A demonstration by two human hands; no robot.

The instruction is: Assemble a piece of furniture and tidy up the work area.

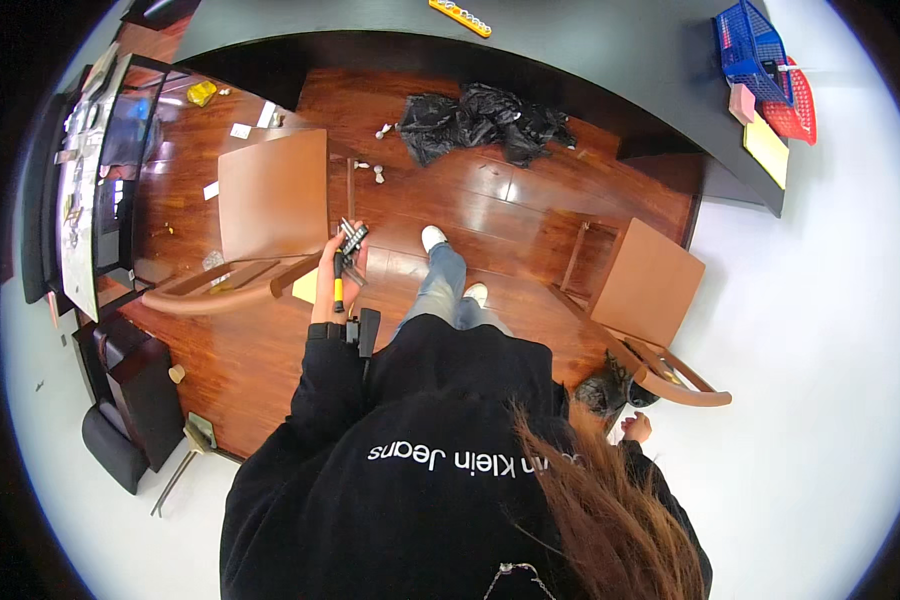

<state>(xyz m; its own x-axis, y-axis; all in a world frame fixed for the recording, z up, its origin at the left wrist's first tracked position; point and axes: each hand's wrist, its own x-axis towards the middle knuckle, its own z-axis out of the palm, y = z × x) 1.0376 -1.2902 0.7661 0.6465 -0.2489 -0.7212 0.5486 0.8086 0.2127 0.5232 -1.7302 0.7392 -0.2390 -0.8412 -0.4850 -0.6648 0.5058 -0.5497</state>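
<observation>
My left hand (328,279) is held out over the floor, palm upward, beside the wooden chair at the left. Across it lies a hand tool with a black and yellow handle (338,283). Several small dark and silvery metal pieces (355,238), which look like sockets or bits, are bunched at the fingers. My right hand (636,427) hangs low at my right side, near a black plastic bag (601,391) and the back of the right chair. Its fingers look curled, and whether anything is in them is hidden.
Brown chairs stand at left (274,195) and right (647,281). Ahead, a dark desk (592,52) carries an orange rack of small metal parts (461,16), a blue basket (751,49) and a red basket (799,112). Black plastic sheeting (487,120) lies on the floor (487,199).
</observation>
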